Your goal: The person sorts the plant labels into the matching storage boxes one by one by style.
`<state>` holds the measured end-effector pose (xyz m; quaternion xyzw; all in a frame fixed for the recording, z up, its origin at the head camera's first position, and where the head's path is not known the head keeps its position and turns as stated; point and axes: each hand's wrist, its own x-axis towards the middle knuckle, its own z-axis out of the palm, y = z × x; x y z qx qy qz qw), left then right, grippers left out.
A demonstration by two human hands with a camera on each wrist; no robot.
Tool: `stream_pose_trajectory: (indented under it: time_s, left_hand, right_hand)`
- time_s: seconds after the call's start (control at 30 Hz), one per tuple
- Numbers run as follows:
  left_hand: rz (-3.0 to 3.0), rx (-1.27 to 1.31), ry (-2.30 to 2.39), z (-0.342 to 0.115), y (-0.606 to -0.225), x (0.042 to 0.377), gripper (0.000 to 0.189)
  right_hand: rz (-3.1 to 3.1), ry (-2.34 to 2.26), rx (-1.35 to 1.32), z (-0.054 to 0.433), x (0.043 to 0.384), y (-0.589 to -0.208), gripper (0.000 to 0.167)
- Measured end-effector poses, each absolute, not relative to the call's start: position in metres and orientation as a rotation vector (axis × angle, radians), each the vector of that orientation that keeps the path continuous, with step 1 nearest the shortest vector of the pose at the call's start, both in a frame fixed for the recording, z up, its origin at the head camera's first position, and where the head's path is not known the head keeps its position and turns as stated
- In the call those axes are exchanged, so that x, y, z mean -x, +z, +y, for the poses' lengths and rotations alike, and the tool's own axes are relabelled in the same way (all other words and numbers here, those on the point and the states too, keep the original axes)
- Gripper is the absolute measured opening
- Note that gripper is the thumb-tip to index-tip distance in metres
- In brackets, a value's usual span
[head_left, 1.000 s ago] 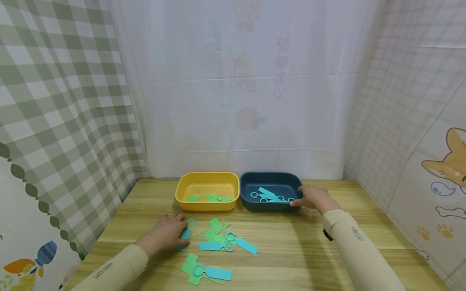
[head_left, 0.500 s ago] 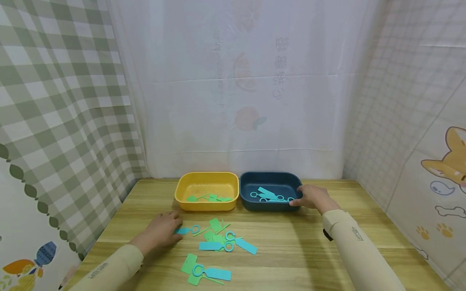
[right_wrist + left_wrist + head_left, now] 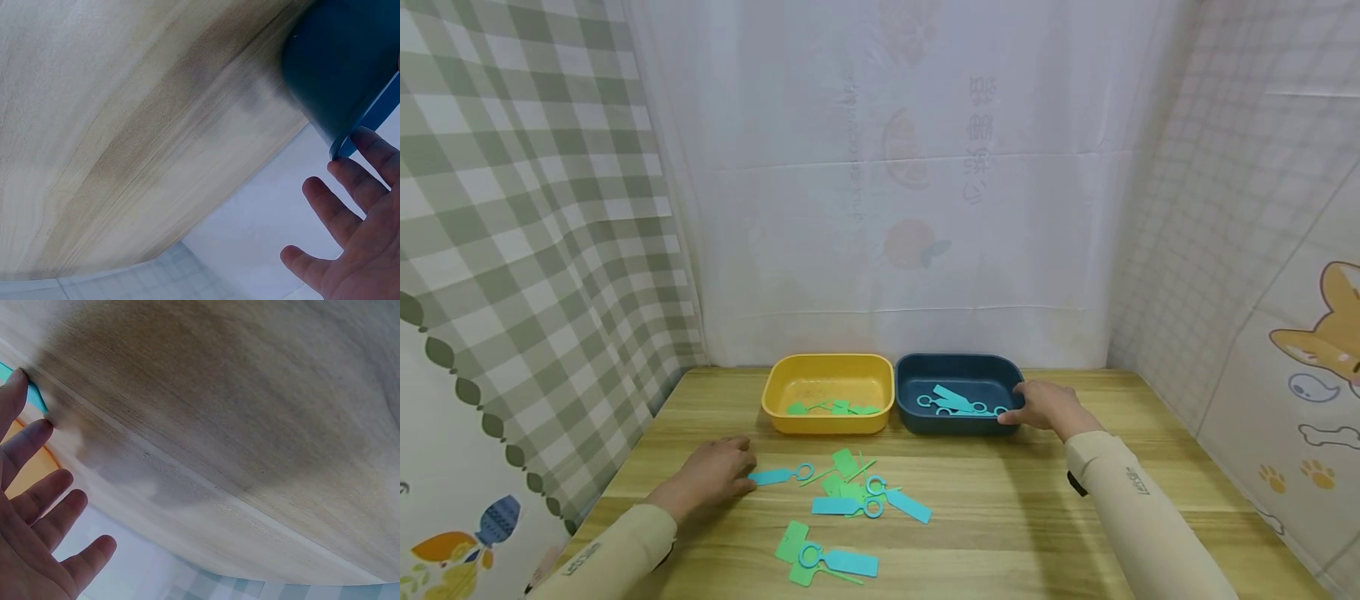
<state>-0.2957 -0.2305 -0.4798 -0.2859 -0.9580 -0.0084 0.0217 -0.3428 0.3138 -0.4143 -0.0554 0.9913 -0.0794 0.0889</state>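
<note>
My left hand (image 3: 712, 473) pinches the flat end of a blue plant tag (image 3: 772, 477) between thumb and index finger. The tag lies on the table, its ring pointing right; the left wrist view catches only the tag's end (image 3: 36, 399), the other fingers spread. My right hand (image 3: 1043, 406) holds the right corner of a dark blue bin (image 3: 958, 426). In the right wrist view, its fingertips (image 3: 362, 132) meet the bin's rim (image 3: 340, 145). Blue tags (image 3: 951, 402) lie in that bin. Green T-shaped plant labels (image 3: 842, 407) lie in the yellow bin (image 3: 827, 423).
Right of my left hand, green labels (image 3: 844, 462) lie in a loose pile with two blue tags (image 3: 835, 506). Nearer the front edge, another blue tag (image 3: 852, 563) overlaps green labels (image 3: 791, 542). A white curtain (image 3: 887, 250) hangs behind the wooden table (image 3: 977, 517).
My left hand has moved left and turned the blue tag from nearly upright in view to lying sideways, ring to the right. My right hand has stayed on the dark blue bin.
</note>
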Motion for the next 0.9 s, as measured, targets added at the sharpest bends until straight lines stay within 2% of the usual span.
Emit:
stream_pose_trajectory:
  time_s: [0.17,0.43,0.9]
  left_hand:
    - [-2.894,0.94,0.012,-0.2296,-0.479,0.2972,0.021]
    - [-2.921,0.903,-0.02,-0.2259,-0.4779,0.2967,0.013]
    - [-2.916,0.883,-0.037,-0.2254,-0.4794,0.2973,0.025]
  right_hand:
    - [2.948,-0.237,0.162,0.3136,0.342,-0.4132,0.084]
    - [2.943,-0.244,0.163,0.3139,0.3406,-0.4126,0.085]
    - [2.945,-0.253,0.163,0.314,0.3404,-0.4143,0.085]
